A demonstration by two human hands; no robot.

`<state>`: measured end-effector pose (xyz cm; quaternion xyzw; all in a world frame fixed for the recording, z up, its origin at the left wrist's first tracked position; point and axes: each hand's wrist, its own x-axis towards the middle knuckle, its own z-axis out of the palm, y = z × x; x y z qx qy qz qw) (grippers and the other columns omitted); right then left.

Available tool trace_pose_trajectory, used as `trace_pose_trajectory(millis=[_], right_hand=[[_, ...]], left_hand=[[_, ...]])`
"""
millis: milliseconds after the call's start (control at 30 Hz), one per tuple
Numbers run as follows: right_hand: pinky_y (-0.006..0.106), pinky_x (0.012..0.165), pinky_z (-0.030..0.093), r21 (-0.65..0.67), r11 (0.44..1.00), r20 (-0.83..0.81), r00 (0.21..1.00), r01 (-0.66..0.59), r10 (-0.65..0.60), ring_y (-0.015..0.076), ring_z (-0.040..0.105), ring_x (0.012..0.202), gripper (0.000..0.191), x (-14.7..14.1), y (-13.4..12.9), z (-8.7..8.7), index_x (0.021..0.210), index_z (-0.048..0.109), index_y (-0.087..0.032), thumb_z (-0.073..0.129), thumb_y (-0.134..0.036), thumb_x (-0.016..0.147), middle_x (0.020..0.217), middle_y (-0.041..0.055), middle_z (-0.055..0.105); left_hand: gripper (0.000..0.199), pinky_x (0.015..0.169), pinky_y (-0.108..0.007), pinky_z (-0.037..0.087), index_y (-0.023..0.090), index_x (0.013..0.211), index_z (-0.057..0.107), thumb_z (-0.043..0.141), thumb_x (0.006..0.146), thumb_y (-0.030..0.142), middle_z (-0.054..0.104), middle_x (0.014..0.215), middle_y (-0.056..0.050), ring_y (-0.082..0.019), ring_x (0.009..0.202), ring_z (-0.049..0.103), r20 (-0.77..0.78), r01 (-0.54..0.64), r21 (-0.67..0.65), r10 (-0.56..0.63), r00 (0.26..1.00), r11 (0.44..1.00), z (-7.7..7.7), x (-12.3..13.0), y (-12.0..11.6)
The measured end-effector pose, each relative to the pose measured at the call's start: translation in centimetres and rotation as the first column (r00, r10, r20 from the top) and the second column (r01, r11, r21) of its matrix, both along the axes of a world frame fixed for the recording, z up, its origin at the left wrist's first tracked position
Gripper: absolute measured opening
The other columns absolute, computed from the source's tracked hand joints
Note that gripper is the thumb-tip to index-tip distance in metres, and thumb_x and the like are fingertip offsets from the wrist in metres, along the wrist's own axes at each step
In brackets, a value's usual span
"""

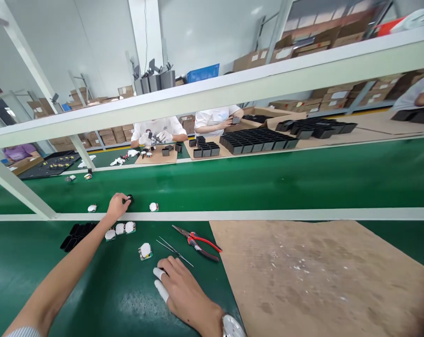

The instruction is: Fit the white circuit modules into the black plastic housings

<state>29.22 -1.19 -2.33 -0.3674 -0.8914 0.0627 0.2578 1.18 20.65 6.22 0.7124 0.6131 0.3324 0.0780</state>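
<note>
My left hand reaches over the white rail onto the green belt, its fingers closed on a small black part. My right hand lies on the green table, white covers on two fingertips, fingers bent and somewhat spread, holding nothing. Metal tweezers and red-handled pliers lie just beyond it. One white-topped circuit piece sits to its upper left. Several similar pieces stand in a row beside my left forearm, and black housings are partly hidden behind that forearm.
A brown board with white scraps covers the right side. The white rail borders the green belt, which carries more white-topped pieces. Across it, people work beside rows of black boxes. A shelf beam crosses overhead.
</note>
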Motion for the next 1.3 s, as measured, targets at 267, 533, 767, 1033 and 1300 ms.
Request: trace_pose_trajectory(millis=[267, 533, 767, 1033, 1300], right_hand=[[0.043, 0.106, 0.050, -0.106, 0.994, 0.043, 0.999, -0.014, 0.019, 0.0267, 0.060, 0.110, 0.039, 0.4, 0.3, 0.0, 0.118, 0.069, -0.020, 0.059, -0.006, 0.083, 0.127, 0.0072, 0.067], [0.044, 0.107, 0.049, -0.101, 0.993, 0.035, 0.998, -0.055, 0.059, 0.0287, 0.059, 0.113, 0.046, 0.7, 0.4, -0.9, 0.116, 0.068, -0.021, 0.062, -0.005, 0.074, 0.130, 0.0082, 0.066], [0.043, 0.108, 0.047, -0.096, 0.995, 0.034, 0.999, -0.010, 0.014, 0.0279, 0.057, 0.113, 0.034, 0.0, 0.0, -0.7, 0.110, 0.069, -0.020, 0.061, -0.006, 0.080, 0.125, 0.0081, 0.065], [0.041, 0.102, 0.048, -0.080, 0.997, 0.032, 0.999, -0.001, 0.004, 0.0251, 0.057, 0.106, 0.029, 0.2, 0.0, -0.6, 0.120, 0.066, -0.023, 0.061, -0.014, 0.092, 0.123, 0.0056, 0.063], [0.043, 0.105, 0.048, -0.134, 0.991, 0.043, 0.999, -0.018, 0.024, 0.0260, 0.057, 0.110, 0.027, 0.6, 0.0, -0.5, 0.113, 0.067, -0.021, 0.060, -0.008, 0.091, 0.128, 0.0070, 0.063]], left_hand=[[0.038, 0.114, -0.044, 0.048, 0.020, 0.127, 0.072, 0.075, 0.089, 0.022, 0.072, 0.134, -0.012, -0.030, 0.128, 0.065, -0.208, 0.450, -0.095, -0.460, 0.863, 0.888, -3.7, 8.9, -0.8], [0.036, 0.105, -0.045, 0.054, 0.017, 0.129, 0.070, 0.048, 0.101, 0.014, 0.072, 0.122, -0.015, -0.028, 0.114, 0.069, -0.256, 0.422, -0.088, -0.430, 0.866, 0.902, -2.4, 7.4, -2.4], [0.035, 0.110, -0.047, 0.053, 0.020, 0.132, 0.069, 0.062, 0.100, 0.032, 0.071, 0.132, -0.015, -0.032, 0.124, 0.066, -0.243, 0.451, -0.122, -0.467, 0.850, 0.884, -1.9, 4.8, -4.7], [0.033, 0.109, -0.047, 0.052, 0.016, 0.127, 0.071, 0.065, 0.096, 0.026, 0.069, 0.129, -0.018, -0.033, 0.121, 0.068, -0.214, 0.537, -0.126, -0.551, 0.806, 0.834, -3.9, 11.8, -2.9], [0.038, 0.085, -0.031, 0.056, 0.025, 0.136, 0.067, 0.056, 0.104, 0.043, 0.077, 0.099, -0.004, -0.024, 0.093, 0.074, -0.285, 0.448, -0.259, -0.511, 0.811, 0.856, -2.2, 8.6, -6.5]])
